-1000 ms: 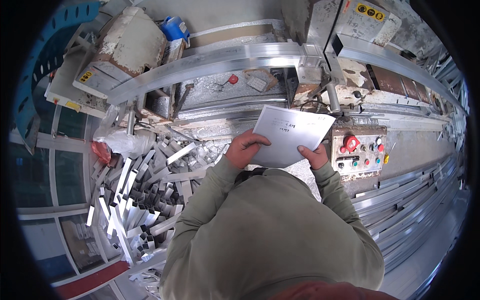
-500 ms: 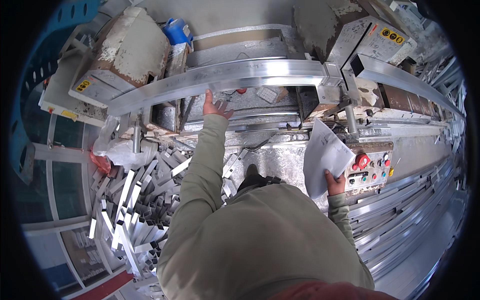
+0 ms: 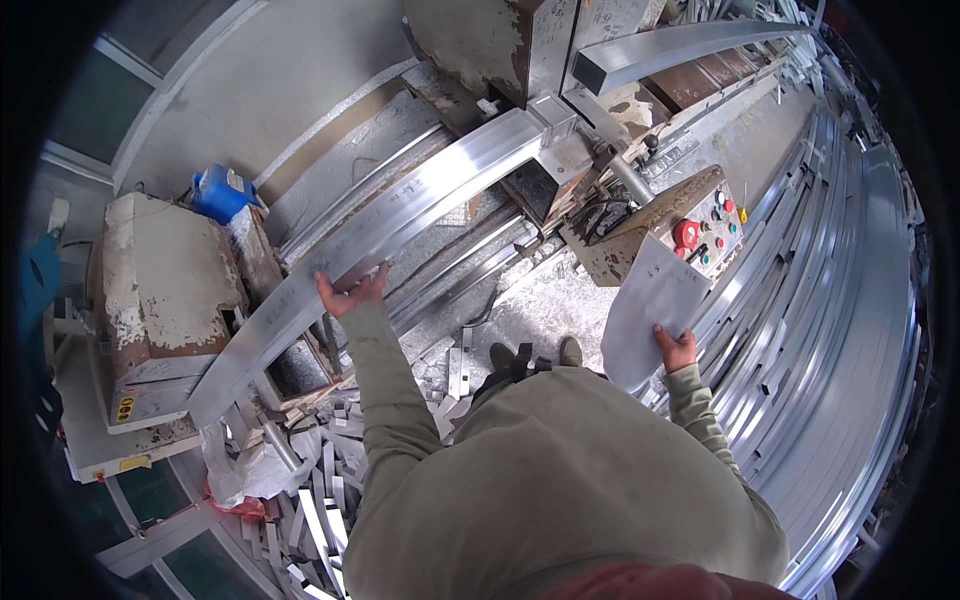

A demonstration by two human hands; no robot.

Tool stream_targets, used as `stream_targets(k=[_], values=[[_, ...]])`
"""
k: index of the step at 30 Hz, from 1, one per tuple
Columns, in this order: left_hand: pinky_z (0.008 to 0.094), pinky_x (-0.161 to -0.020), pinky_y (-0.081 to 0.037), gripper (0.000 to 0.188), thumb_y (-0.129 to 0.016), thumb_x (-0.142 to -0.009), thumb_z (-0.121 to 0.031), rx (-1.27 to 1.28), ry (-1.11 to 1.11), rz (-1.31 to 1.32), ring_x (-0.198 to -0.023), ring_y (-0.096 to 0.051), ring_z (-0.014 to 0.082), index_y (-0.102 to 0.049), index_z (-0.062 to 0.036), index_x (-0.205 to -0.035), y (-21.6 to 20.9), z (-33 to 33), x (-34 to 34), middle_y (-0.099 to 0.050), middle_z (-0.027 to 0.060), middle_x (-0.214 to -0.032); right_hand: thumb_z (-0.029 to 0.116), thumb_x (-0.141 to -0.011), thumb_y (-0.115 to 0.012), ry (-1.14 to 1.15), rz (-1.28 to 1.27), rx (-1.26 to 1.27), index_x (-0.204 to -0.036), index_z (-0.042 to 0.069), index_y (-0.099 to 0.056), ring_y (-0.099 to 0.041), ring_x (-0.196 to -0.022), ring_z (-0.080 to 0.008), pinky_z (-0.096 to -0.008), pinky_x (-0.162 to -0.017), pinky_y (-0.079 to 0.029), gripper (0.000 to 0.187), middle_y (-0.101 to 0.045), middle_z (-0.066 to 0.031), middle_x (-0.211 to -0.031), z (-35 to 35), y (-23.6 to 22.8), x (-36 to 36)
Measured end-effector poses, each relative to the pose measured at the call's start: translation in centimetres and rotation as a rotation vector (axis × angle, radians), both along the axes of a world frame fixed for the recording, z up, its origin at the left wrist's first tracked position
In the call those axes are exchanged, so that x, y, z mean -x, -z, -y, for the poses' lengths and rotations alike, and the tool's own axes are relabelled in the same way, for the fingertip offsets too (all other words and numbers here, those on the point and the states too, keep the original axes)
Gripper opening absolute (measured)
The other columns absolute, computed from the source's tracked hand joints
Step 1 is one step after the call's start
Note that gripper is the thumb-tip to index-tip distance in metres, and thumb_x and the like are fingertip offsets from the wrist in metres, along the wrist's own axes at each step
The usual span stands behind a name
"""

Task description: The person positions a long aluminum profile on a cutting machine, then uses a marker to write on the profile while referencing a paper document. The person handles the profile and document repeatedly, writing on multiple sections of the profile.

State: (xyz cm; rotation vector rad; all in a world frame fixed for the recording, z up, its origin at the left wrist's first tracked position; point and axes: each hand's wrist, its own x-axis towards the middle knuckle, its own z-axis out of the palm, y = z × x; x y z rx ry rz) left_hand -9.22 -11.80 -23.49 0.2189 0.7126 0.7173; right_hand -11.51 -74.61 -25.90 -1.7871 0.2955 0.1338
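Note:
My left hand [image 3: 352, 292], fingers apart and palm upward, is at the near lower edge of a long aluminium profile [image 3: 430, 190]. Its thumb seems to touch the metal, though it does not wrap round it. That profile lies across the saw machine, one end by a clamp block [image 3: 552, 117] and the other near the left machine housing [image 3: 165, 295]. In my right hand [image 3: 678, 348] is a white sheet of paper [image 3: 650, 305], pinched at its right edge between thumb and fingers. The paper hangs in front of a control box [image 3: 710, 235] with a red knob and several buttons.
Long aluminium profiles [image 3: 800, 330] are stacked on the right. Short offcuts [image 3: 325, 500] lie heaped at the lower left beside a plastic bag [image 3: 240, 465]. Behind the machine stands a blue canister [image 3: 222, 193]. Another profile [image 3: 680, 55] extends at the upper right.
My view has turned to the right, so the machine appears tilted. My left hand now lies farther left along the profile. The paper stays in my right hand.

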Motion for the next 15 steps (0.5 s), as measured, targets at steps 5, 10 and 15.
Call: stream_targets(k=[5, 10, 15], values=[[0.0818, -0.114, -0.025, 0.055, -0.071, -0.089, -0.047, -0.036, -0.003, 0.011, -0.143, -0.043, 0.0363, -0.061, -0.0207, -0.136, -1.2, 0.4, -0.1, -0.054, 0.0051, -0.147, 0.017, -0.096, -0.077, 0.015, 0.039, -0.056, -0.114, -0.005, -0.072, -0.07, -0.09, -0.0161, -0.0329, -0.082, -0.057, 0.029, -0.077, -0.0086, -0.102, -2.2, -0.5, 1.1], [0.0823, -0.114, -0.026, 0.056, -0.078, -0.085, -0.048, -0.045, -0.005, 0.045, -0.138, -0.05, 0.0342, -0.065, -0.0192, -0.131, -1.4, 0.0, 1.1, -0.061, 0.0037, -0.138, 0.02, -0.098, -0.077, 0.06, 0.043, -0.142, -0.117, -0.005, -0.072, -0.07, -0.09, -0.0161, -0.0337, -0.083, -0.057, 0.032, -0.076, -0.0085, -0.104, -3.3, -1.5, 0.7], [0.0815, -0.114, -0.027, 0.058, -0.078, -0.085, -0.048, -0.053, 0.085, 0.085, -0.137, -0.051, 0.0331, -0.064, -0.0186, -0.133, 0.8, -1.1, 0.9, -0.062, 0.002, -0.137, 0.023, -0.097, -0.078, 0.034, 0.092, -0.125, -0.113, -0.004, -0.072, -0.07, -0.087, -0.0159, -0.0334, -0.079, -0.057, 0.031, -0.076, -0.0072, -0.1, -3.9, -1.4, -0.7]])
